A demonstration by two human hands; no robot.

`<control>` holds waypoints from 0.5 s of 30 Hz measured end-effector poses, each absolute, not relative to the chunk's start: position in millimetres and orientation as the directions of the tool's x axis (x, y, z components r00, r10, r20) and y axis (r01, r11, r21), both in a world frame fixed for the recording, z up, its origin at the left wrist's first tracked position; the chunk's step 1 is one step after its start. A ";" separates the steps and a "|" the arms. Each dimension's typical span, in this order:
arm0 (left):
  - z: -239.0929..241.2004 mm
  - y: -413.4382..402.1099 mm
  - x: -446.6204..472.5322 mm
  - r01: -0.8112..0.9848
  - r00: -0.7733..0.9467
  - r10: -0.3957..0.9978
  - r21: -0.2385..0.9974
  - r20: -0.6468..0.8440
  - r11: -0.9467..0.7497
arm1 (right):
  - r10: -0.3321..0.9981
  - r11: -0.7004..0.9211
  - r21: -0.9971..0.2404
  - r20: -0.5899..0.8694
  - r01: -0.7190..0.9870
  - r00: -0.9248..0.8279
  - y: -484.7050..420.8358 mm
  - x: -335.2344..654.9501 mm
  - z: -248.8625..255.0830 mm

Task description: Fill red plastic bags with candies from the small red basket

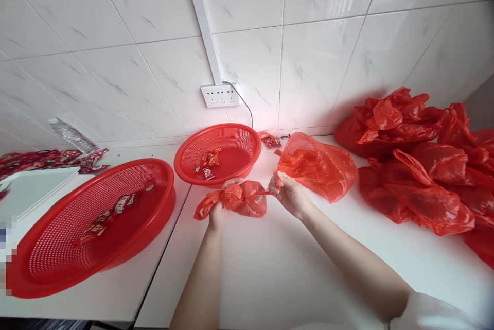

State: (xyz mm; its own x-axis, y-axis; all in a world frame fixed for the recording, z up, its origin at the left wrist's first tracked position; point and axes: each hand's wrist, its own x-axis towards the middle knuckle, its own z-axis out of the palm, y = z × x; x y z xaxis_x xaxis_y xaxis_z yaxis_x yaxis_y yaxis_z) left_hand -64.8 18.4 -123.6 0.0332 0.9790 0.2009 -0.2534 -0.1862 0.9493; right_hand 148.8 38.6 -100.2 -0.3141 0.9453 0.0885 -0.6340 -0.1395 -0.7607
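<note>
Between my two hands is a small red plastic bag (250, 200), bunched and crumpled, held just above the white table (262, 273). My left hand (219, 211) is closed round its gathered left part, the fingers partly hidden behind the plastic. My right hand (289, 193) pinches a thin twisted strand at the bag's right side. Just beyond my right hand lies another red plastic bag (328, 170), spread out on the table. Behind my left hand stands a red perforated basket (247, 171) with a few small wrapped packets (209, 174) in it.
On the left, a larger red basket (162, 206) holds several wrapped packets. A pale tray (42, 193), more packets (57, 157) and a clear plastic bottle (73, 134) lie beyond it. Red bags (432, 180) are heaped on the right. A power strip (219, 96) is on the tiled wall.
</note>
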 end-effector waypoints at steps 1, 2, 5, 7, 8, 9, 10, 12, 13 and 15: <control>-124.5 18.8 -62.7 -0.285 0.033 0.987 0.948 0.157 -0.142 | 0.940 -0.085 -0.821 0.122 -0.565 -0.318 38.9 149.2 -99.7; -125.8 19.0 -59.6 -0.312 0.035 0.994 0.946 0.105 -0.089 | 0.936 -0.026 -0.878 0.148 -0.479 -0.321 39.0 149.9 -99.3; -131.6 19.4 -46.8 -0.346 0.031 0.998 0.936 -0.053 0.061 | 0.935 0.160 -0.979 0.191 -0.123 -0.300 37.4 153.9 -97.7; -137.4 20.7 -38.5 -0.303 0.015 0.990 0.942 -0.143 0.141 | 0.910 0.290 -0.946 0.226 0.144 -0.347 34.1 156.5 -97.6; -140.5 21.9 -35.4 -0.263 -0.010 0.983 0.949 -0.185 0.176 | 0.882 0.364 -0.894 0.242 0.259 -0.405 32.0 157.1 -98.3; -143.4 23.3 -33.1 -0.220 -0.044 0.975 0.954 -0.220 0.205 | 0.850 0.430 -0.835 0.244 0.345 -0.468 29.8 157.0 -99.7; -145.9 24.8 -31.8 -0.181 -0.081 0.966 0.956 -0.247 0.229 | 0.822 0.477 -0.779 0.233 0.406 -0.520 27.6 156.4 -101.7; -149.0 27.9 -31.7 -0.133 -0.138 0.948 0.954 -0.286 0.268 | 0.800 0.515 -0.703 0.190 0.490 -0.569 24.0 155.0 -106.4; -149.3 29.2 -32.6 -0.124 -0.146 0.943 0.951 -0.301 0.284 | 0.803 0.514 -0.683 0.171 0.519 -0.570 22.7 155.1 -108.4; -148.2 31.1 -35.2 -0.105 -0.102 0.936 0.939 -0.338 0.328 | 0.811 0.509 -0.653 0.147 0.561 -0.566 21.1 159.1 -110.0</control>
State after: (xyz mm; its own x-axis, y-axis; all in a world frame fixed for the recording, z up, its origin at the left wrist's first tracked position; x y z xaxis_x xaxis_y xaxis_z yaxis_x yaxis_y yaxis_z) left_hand -35.2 31.1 -148.2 -0.1018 0.9357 -0.3377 -0.1045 0.3276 0.9390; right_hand 159.1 21.1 -110.0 -0.5658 0.8113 0.1470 0.5610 0.5094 -0.6525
